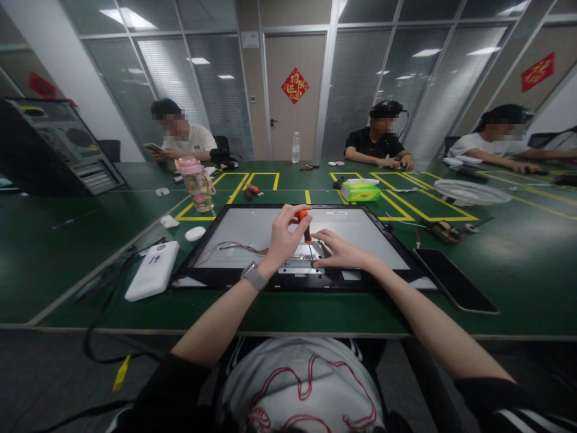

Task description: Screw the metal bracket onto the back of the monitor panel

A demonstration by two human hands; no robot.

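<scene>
The screwdriver [307, 232] stands near the middle of the flat display panel [369, 240], its long axis close to upright, with the orange handle end uppermost and leaning slightly to my left; the shaft points down at the metal bracket [300, 270] along the panel's near edge. My left hand [286, 231] grips the handle from its left side, fingers and thumb around the top. My right hand [338, 251] is partly open beside the shaft, thumb apart from the fingers and low by the bracket; I cannot tell whether its fingertips touch the shaft. The panel lies on the bench [360, 316] with its long axis running left to right in front of me. A thin cable bundle [243, 246] crosses the panel surface to the left of my left hand. Left of the panel lie a white power bank [153, 270] and a small white rounded case [195, 233]; just beside its right near corner lies a smartphone [455, 279], screen dark. Beyond the far edge stand a pink-lidded drinking bottle [197, 186], left, and a green tissue pack [360, 190], right. My fingers partly obstruct the view of the handle.
</scene>
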